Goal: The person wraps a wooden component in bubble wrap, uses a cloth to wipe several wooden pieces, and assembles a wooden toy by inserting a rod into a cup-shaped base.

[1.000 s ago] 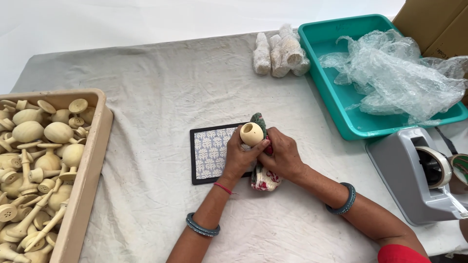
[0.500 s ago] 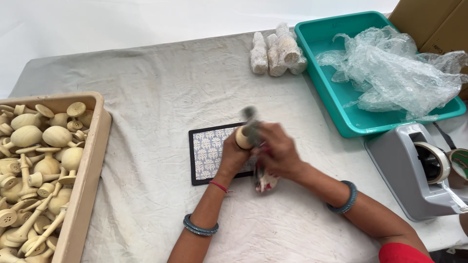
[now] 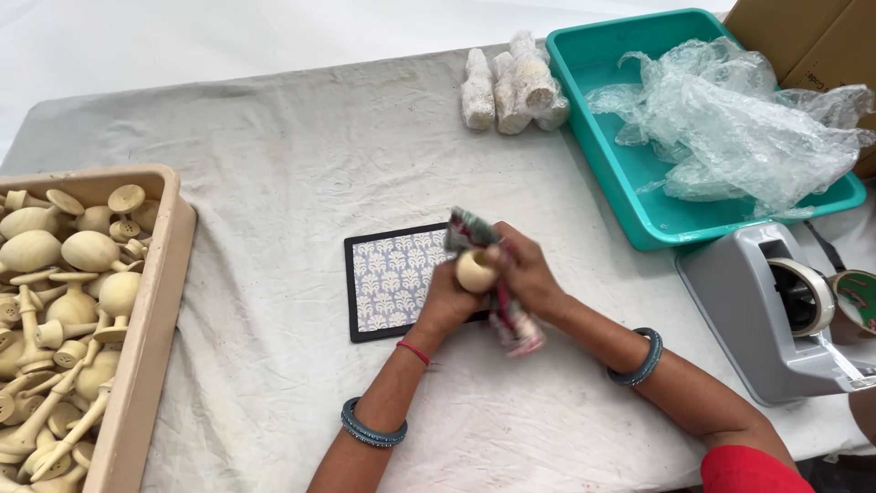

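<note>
My left hand (image 3: 444, 299) grips a small round pale wooden piece (image 3: 475, 271) with a hole in its top. My right hand (image 3: 524, 275) holds a patterned cloth rag (image 3: 507, 312), green, red and white, pressed against the wooden piece; the rag is blurred with motion. Both hands hover over the right edge of a dark-framed tile (image 3: 392, 279) printed with a blue floral pattern, lying on the white cloth-covered table (image 3: 274, 164).
A beige crate (image 3: 146, 338) at the left holds several pale wooden turned parts. A teal tray (image 3: 620, 173) at the back right holds crumpled bubble wrap (image 3: 730, 128). Wrapped bundles (image 3: 506, 87) lie beside it. A grey tape dispenser (image 3: 776, 310) stands at the right, a cardboard box (image 3: 812, 46) behind.
The rag has shifted over the wooden piece in quick rubbing strokes, now blurred. The wooden piece has turned slightly in my left hand. Both hands stay above the tile.
</note>
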